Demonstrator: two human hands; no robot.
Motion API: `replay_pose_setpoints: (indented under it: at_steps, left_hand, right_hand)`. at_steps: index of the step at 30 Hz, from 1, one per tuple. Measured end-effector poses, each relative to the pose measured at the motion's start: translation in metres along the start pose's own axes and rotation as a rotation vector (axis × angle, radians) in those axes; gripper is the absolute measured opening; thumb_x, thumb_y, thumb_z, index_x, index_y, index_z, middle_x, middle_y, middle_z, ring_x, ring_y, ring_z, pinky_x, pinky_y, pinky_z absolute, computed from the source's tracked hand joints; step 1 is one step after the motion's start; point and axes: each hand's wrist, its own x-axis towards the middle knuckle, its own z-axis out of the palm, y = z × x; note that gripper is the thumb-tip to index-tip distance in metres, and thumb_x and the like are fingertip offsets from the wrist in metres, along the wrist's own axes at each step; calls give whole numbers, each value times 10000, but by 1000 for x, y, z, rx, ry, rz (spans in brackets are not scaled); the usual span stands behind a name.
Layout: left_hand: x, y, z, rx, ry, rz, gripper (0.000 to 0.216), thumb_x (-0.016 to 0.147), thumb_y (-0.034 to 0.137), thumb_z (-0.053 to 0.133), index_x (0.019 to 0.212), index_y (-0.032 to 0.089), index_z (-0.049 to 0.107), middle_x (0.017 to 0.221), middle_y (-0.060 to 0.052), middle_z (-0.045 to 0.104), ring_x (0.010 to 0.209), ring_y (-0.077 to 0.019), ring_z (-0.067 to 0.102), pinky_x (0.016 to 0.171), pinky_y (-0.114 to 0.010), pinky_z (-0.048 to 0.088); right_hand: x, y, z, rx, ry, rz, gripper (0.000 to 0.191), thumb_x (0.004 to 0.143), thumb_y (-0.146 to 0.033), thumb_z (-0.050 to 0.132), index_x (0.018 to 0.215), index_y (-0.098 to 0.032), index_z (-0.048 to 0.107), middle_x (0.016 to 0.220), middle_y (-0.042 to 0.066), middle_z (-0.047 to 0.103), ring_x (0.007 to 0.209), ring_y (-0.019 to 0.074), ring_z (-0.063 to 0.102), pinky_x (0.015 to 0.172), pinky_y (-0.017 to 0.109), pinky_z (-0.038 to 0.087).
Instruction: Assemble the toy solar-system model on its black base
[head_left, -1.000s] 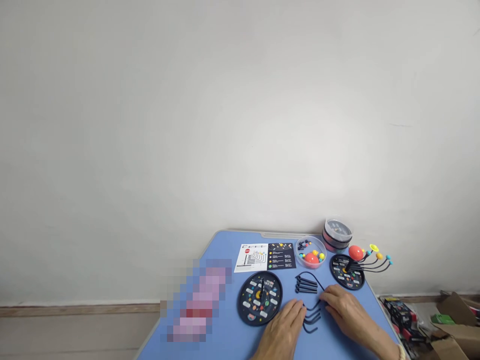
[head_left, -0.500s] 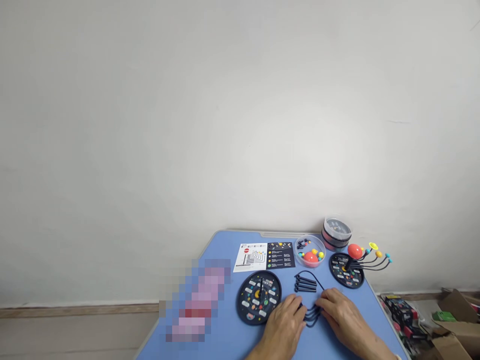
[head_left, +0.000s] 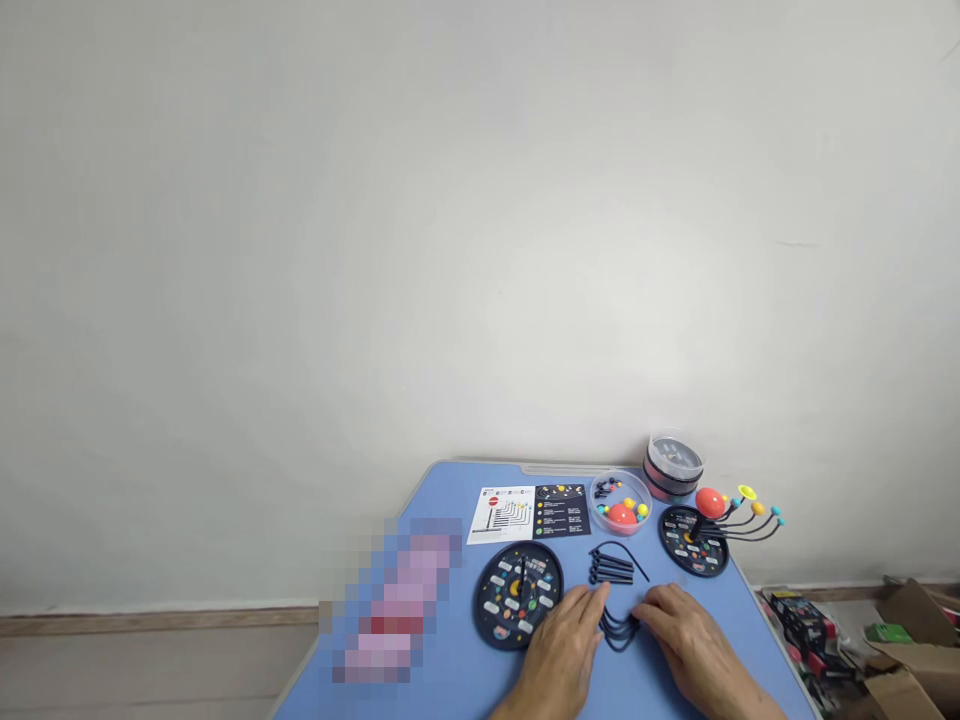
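On the blue table, my left hand and my right hand rest either side of a bunch of curved black rods. Fingertips of both hands touch the rods, and the fingers lie fairly flat. A second bundle of black rods lies just beyond them. A round black disc with coloured planet markings sits left of my left hand.
At the back right stands an assembled planet model on a black disc. Nearby are a clear bowl of coloured balls, a round lidded tub and an instruction sheet. Boxes clutter the floor at right.
Both hands have drawn closer together and pushed the curved black rods into a tighter bunch. The view shifted slightly.
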Motion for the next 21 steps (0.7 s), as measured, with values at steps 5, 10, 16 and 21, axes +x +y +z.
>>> replay_pose_setpoints:
  at_steps: [5, 10, 16, 21]
  left_hand:
    - [3, 1, 0, 98, -48, 61, 498, 813, 15, 509, 1271, 202, 570, 1221, -74, 694, 1156, -266, 623, 942, -406, 567]
    - [7, 3, 1, 162, -47, 78, 413, 787, 25, 587, 1161, 194, 634, 1221, -76, 699, 1158, -285, 627, 926, -411, 581]
    - [9, 7, -3, 159, -40, 75, 297, 791, 32, 623, 1031, 201, 675, 1153, -65, 719, 1115, -274, 647, 920, -391, 582]
    - [9, 8, -5, 136, -32, 72, 334, 776, 20, 630, 1063, 184, 676, 1147, -84, 721, 1091, -293, 659, 901, -423, 592]
  right_hand:
    - [-6, 9, 4, -7, 13, 64, 504, 863, 33, 338, 1178, -205, 651, 1090, 116, 681, 979, 228, 640, 862, 365, 530]
    - [-10, 20, 9, -11, 66, 121, 549, 850, 32, 310, 1255, -175, 619, 1197, 153, 659, 1099, 251, 620, 940, 418, 518]
    - [-9, 13, 14, 59, 82, 101, 501, 862, 20, 331, 1184, -175, 661, 1156, 135, 679, 1049, 239, 630, 912, 388, 527]
    - [-10, 10, 14, 64, 106, 76, 484, 859, 15, 352, 1183, -171, 660, 1166, 137, 674, 1064, 238, 626, 918, 378, 524]
